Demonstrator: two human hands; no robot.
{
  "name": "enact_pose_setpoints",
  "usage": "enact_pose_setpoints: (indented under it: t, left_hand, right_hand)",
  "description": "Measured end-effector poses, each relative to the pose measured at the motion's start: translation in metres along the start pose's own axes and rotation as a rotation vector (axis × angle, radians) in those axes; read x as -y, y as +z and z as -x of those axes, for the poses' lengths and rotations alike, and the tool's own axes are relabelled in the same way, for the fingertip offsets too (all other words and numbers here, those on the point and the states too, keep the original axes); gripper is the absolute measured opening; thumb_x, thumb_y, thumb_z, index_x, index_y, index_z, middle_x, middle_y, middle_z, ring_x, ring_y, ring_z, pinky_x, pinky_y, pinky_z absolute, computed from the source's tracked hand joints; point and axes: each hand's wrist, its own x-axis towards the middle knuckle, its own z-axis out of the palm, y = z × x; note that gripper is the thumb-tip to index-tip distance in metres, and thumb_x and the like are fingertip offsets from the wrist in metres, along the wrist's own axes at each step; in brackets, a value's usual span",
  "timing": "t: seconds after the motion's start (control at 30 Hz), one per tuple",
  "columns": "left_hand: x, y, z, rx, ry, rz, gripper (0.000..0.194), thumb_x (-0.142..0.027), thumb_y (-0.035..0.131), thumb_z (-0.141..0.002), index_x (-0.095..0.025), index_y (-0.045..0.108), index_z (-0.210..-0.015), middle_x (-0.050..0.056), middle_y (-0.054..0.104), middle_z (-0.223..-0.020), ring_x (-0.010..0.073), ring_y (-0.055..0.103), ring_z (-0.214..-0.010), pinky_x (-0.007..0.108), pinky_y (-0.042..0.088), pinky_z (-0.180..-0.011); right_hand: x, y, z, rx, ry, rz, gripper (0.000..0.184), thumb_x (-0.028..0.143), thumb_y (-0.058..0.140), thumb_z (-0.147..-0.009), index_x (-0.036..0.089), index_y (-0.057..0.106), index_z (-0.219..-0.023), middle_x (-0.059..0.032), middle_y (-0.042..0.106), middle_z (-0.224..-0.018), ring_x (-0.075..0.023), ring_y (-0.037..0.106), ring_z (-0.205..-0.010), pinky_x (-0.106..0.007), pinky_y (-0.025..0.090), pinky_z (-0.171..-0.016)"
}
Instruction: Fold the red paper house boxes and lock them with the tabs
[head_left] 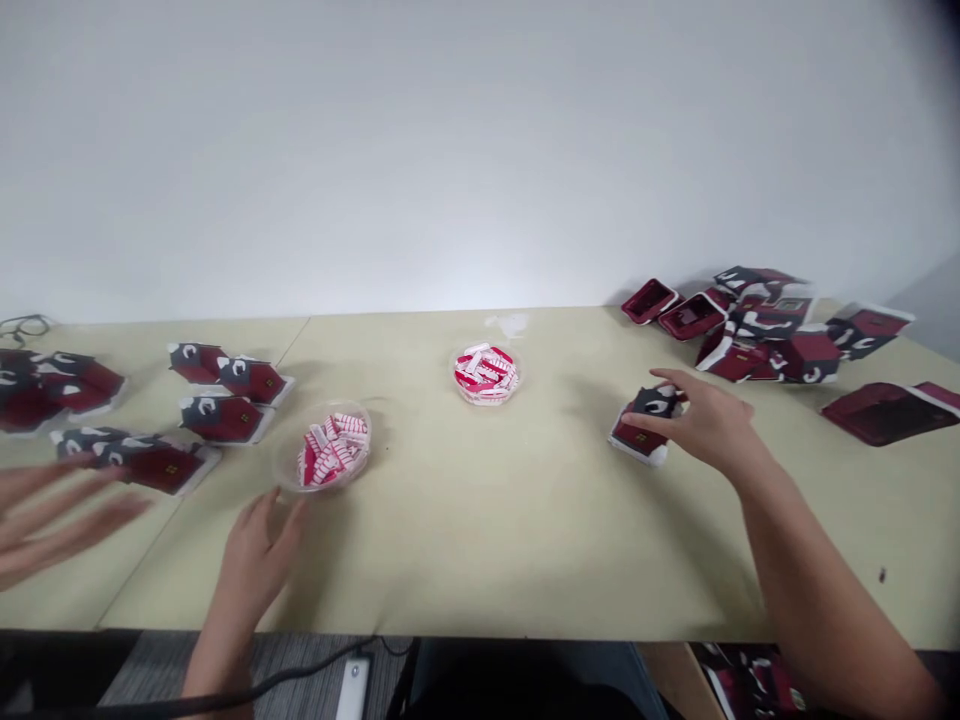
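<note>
My right hand (694, 425) lies spread over a small folded paper house (637, 437) with a dark red wall and dark grey roof, its fingers on top and hiding part of it. My left hand (259, 555) hangs near the table's front, fingers apart, just short of a clear plastic bowl (324, 447) of red-and-white striped paper pieces. A similar smaller bowl (486, 373) stands farther back at the middle. A blurred co-worker's hand (52, 525) reaches in from the left beside a group of paper houses (225, 385).
A heap of red and grey paper boxes (765, 325) lies at the back right, with flat dark red pieces (889, 412) nearer the right edge. A cream table (480, 560) has a seam at left and stands against a white wall. Below its front edge run a black cable (300, 678) and a white plug (352, 688).
</note>
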Motion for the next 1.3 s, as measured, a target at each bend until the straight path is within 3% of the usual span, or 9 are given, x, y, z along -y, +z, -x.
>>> enact_pose_setpoints:
  t: [0.2, 0.33, 0.57, 0.7, 0.83, 0.97, 1.07, 1.17, 1.3]
  left_hand:
    - [-0.031, 0.008, -0.012, 0.141, -0.241, 0.344, 0.062, -0.051, 0.066, -0.065, -0.016, 0.059, -0.115, 0.008, 0.067, -0.095, 0.0227, 0.067, -0.075, 0.033, 0.055, -0.065]
    - [-0.060, 0.026, -0.026, 0.255, -0.304, 0.592, 0.061, -0.037, 0.073, -0.062, -0.016, 0.057, -0.117, 0.006, 0.067, -0.096, 0.0190, 0.068, -0.073, 0.031, 0.056, -0.067]
    - [-0.115, 0.080, -0.068, 0.406, -0.309, 0.845, 0.040, -0.035, 0.075, -0.070, -0.015, 0.063, -0.102, 0.009, 0.068, -0.110, 0.0189, 0.070, -0.083, 0.033, 0.058, -0.083]
    - [-0.143, 0.119, -0.078, 0.385, -0.284, 0.874, 0.032, -0.027, 0.070, -0.078, -0.015, 0.057, -0.106, 0.011, 0.069, -0.109, 0.0178, 0.069, -0.089, 0.033, 0.056, -0.088]
    - [-0.162, 0.146, -0.077, 0.394, -0.253, 0.883, 0.037, -0.027, 0.068, -0.083, -0.017, 0.053, -0.115, 0.011, 0.064, -0.124, 0.0158, 0.068, -0.095, 0.031, 0.055, -0.092]
    - [-0.167, 0.152, -0.072, 0.493, -0.227, 0.822, 0.048, -0.035, 0.073, -0.079, -0.018, 0.055, -0.120, 0.013, 0.057, -0.136, 0.0181, 0.069, -0.092, 0.034, 0.056, -0.090]
    - [-0.165, 0.149, -0.059, 0.549, -0.208, 0.704, 0.056, -0.041, 0.077, -0.073, -0.015, 0.059, -0.119, 0.016, 0.056, -0.133, 0.0208, 0.069, -0.085, 0.038, 0.057, -0.086]
    - [-0.163, 0.143, -0.035, 0.613, -0.060, 0.585, 0.064, -0.045, 0.082, -0.066, -0.016, 0.061, -0.120, 0.016, 0.059, -0.127, 0.0231, 0.067, -0.085, 0.042, 0.057, -0.083]
    - [-0.162, 0.134, -0.001, 0.697, 0.439, 0.436, 0.090, -0.050, 0.084, -0.062, -0.024, 0.047, -0.140, 0.016, 0.048, -0.142, 0.0322, 0.057, -0.118, 0.047, 0.053, -0.094]
  right_hand:
    - [0.007, 0.027, -0.005, -0.228, -0.086, -0.180, 0.086, 0.077, 0.062, -0.068, 0.023, 0.049, -0.134, -0.0131, 0.064, -0.124, -0.0308, 0.062, -0.101, -0.046, 0.038, -0.090]
    - [0.008, 0.046, 0.003, -0.337, -0.120, -0.226, 0.081, 0.071, 0.067, -0.069, 0.023, 0.049, -0.132, -0.0149, 0.060, -0.127, -0.0341, 0.057, -0.112, -0.050, 0.037, -0.095]
    - [-0.001, 0.064, 0.003, -0.424, -0.171, -0.337, 0.075, 0.060, 0.073, -0.070, 0.022, 0.050, -0.131, -0.0141, 0.059, -0.127, -0.0332, 0.056, -0.112, -0.054, 0.038, -0.099]
    - [-0.003, 0.065, 0.002, -0.440, -0.203, -0.370, 0.071, 0.057, 0.074, -0.071, 0.021, 0.052, -0.128, -0.0141, 0.061, -0.124, -0.0329, 0.056, -0.112, -0.053, 0.040, -0.098]
    - [-0.003, 0.064, 0.003, -0.443, -0.207, -0.397, 0.069, 0.056, 0.074, -0.072, 0.021, 0.054, -0.128, -0.0136, 0.062, -0.122, -0.0323, 0.057, -0.110, -0.051, 0.045, -0.093]
    - [0.003, 0.060, 0.008, -0.409, -0.210, -0.411, 0.069, 0.057, 0.073, -0.073, 0.022, 0.055, -0.129, -0.0131, 0.064, -0.120, -0.0315, 0.059, -0.104, -0.049, 0.049, -0.087]
    - [0.020, 0.053, 0.019, -0.321, -0.309, -0.424, 0.065, 0.056, 0.072, -0.076, 0.022, 0.056, -0.130, -0.0135, 0.066, -0.119, -0.0310, 0.062, -0.100, -0.048, 0.050, -0.086]
    - [0.048, 0.046, 0.035, -0.138, -0.495, -0.531, 0.067, 0.054, 0.068, -0.081, 0.024, 0.049, -0.139, -0.0145, 0.063, -0.128, -0.0301, 0.064, -0.104, -0.046, 0.051, -0.088]
    - [0.084, 0.048, 0.035, 0.103, -0.655, -0.765, 0.053, 0.044, 0.055, -0.094, 0.028, 0.044, -0.144, -0.0105, 0.061, -0.135, -0.0238, 0.065, -0.111, -0.039, 0.051, -0.091]
